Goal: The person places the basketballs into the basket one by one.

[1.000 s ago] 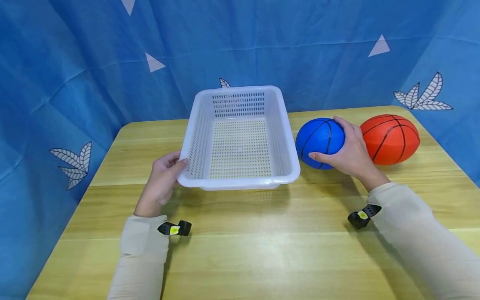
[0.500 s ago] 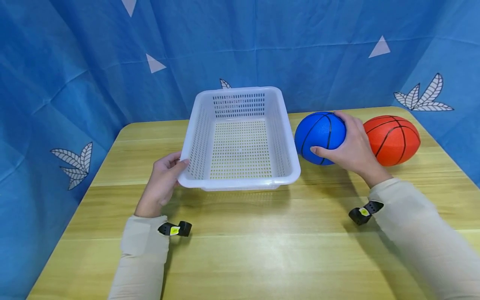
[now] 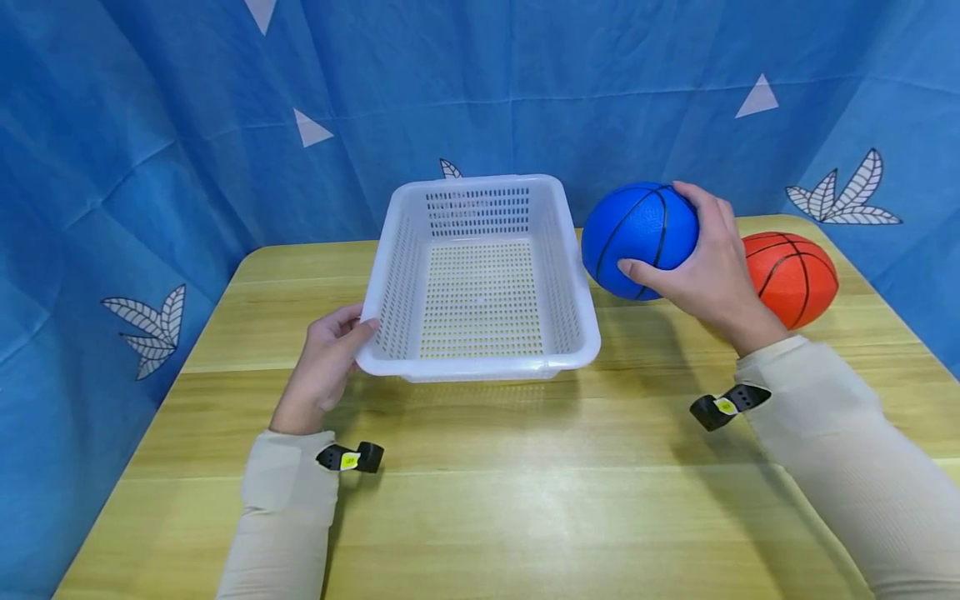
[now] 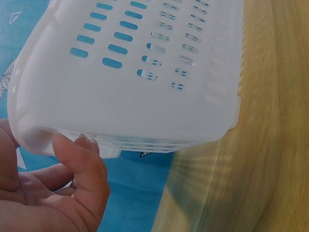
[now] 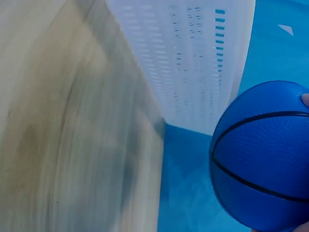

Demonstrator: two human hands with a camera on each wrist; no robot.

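Note:
A white plastic basket (image 3: 480, 367) with slotted walls stands on the table, and nothing lies inside it. My left hand (image 3: 321, 367) pinches its near left corner by the rim, the thumb on top; the left wrist view shows the fingers (image 4: 87, 169) curled under that rim. In my right hand (image 3: 712, 271) is a blue ball (image 3: 637, 237) with black basketball lines, gripped between thumb and fingers. It hangs above the table just right of the basket (image 5: 188, 63). Only the tip of a finger and a bit of hand show beside the blue ball (image 5: 265, 154) in the right wrist view.
A red ball (image 3: 795, 279) with black lines rests on the wooden table (image 3: 487, 500) at the right, partly behind my right hand. Behind the table hangs a blue curtain (image 3: 600, 67) with white triangles and leaf prints.
My right hand has lifted the blue ball off the table, up and slightly left, away from the red ball. My left hand and the basket have stayed in place.

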